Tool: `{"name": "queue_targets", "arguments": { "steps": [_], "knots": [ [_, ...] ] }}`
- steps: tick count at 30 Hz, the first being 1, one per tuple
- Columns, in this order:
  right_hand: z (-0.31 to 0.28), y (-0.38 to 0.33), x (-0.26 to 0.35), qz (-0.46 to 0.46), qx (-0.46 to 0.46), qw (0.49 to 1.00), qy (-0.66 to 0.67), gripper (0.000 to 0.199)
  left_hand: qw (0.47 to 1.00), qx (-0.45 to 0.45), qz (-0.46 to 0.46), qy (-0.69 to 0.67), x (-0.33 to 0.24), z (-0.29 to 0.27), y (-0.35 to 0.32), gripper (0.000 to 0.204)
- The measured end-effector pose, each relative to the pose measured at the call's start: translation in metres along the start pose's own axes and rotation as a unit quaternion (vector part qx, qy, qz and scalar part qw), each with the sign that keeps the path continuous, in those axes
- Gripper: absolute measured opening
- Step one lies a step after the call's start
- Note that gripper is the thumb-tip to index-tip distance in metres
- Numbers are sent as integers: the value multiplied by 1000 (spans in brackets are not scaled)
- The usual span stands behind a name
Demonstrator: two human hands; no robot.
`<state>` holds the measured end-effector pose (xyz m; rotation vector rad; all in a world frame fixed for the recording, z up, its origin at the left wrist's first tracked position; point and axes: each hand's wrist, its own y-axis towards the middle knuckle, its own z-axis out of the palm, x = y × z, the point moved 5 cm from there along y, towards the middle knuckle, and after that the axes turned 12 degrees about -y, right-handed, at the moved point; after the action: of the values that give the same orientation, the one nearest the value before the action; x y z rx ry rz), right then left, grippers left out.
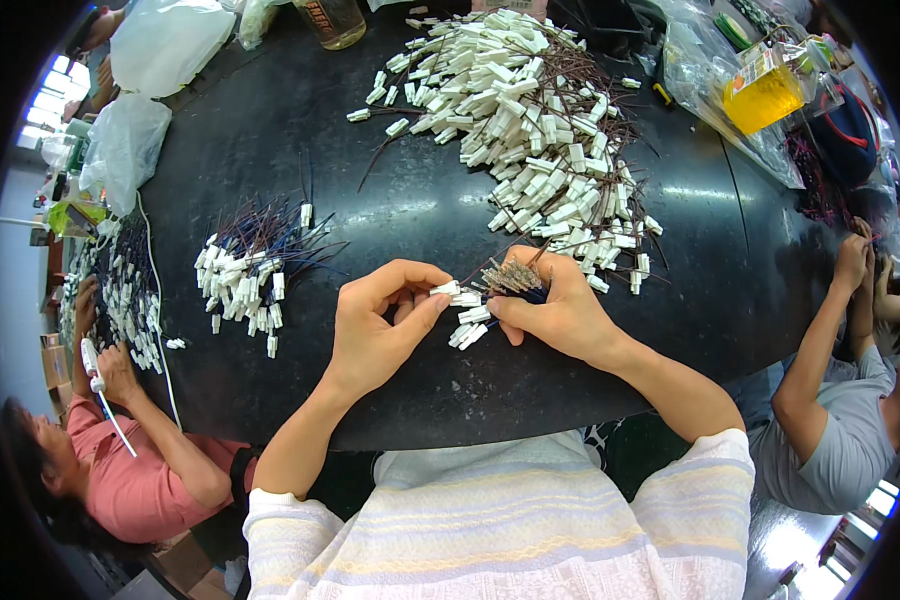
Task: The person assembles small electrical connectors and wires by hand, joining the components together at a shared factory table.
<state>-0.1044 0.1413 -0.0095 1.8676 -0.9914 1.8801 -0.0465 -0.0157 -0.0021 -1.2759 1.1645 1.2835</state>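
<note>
White and small, one plug (445, 288) sits in the middle of the frame, pinched between the thumb and first finger of the left hand (382, 315). It is longer than it is wide, and its long side runs mostly left to right, with a little tilt. Its right end faces the right hand (568, 312).

The right hand is curled around a bunch of thin wires (513, 279), with the thumb pressed over them. The tan tips of the wires stick out in a fan toward the top and left. So the held plug is just left of the tips and a tiny bit lower in the frame. That short side-to-side gap looks like the part that matters most. The two hands are near each other, and the left one is the one on the plug.

More white plugs (469, 334) are just below the gap. I cannot tell if they rest on the black table (470, 410) or hang from the right hand.

One big heap of white plugs (530, 110) is at the top middle, closer to the right hand. One smaller heap with blue wires (242, 280) is left of the left hand.
</note>
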Motion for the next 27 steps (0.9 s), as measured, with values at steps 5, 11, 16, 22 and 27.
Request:
{"name": "queue_targets", "arguments": {
  "steps": [5,11,16,22,27],
  "knots": [
    [-1,0,-3,3,-8,1000,-12,7,998,3,45,46,-4,4,1,12],
    [-1,2,-9,18,-25,1000,-7,9,969,12,195,150,-18,10,-2,18],
    [-7,2,-11,43,-25,995,90,11,955,16,257,149,-23,15,-8,23],
    [-7,-1,-8,31,-28,999,25,12,958,22,238,157,-19,17,-7,20],
    [-5,0,-12,19,-27,999,20,9,961,30,233,143,-10,17,-9,19]
  ]
}}
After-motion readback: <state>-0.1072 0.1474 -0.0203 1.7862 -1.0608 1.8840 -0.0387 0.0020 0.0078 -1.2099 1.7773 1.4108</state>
